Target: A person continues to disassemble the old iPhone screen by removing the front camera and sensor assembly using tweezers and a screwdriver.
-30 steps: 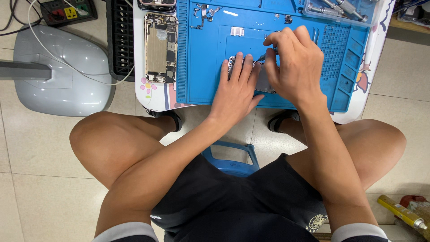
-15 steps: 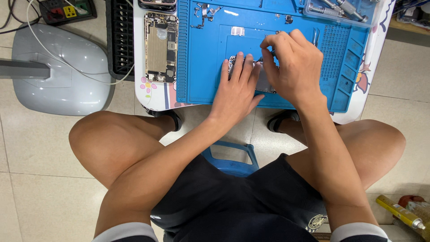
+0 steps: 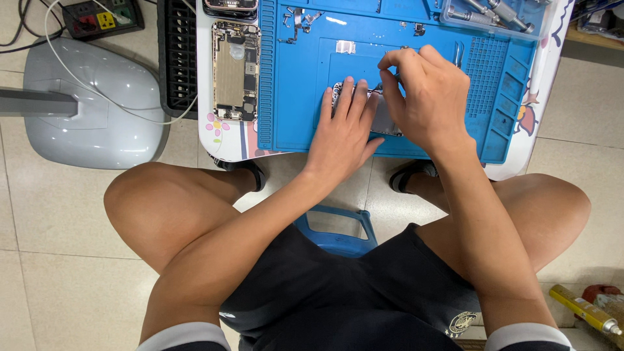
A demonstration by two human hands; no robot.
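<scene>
I am pressing my left hand (image 3: 343, 133) flat, fingers spread and gripping nothing, on a small phone part (image 3: 383, 120) that is lying on the blue work mat (image 3: 299, 97) covering the tabletop (image 3: 207, 78). The part is sitting under my left fingertips and just below my right hand (image 3: 426, 97). I am pinching a thin metal tool (image 3: 380, 84) between my right thumb and fingers, its tip pointing down at the part. An opened phone body (image 3: 235, 71) is lying well apart at the mat's left edge, with a black rack (image 3: 177, 58) beside it.
</scene>
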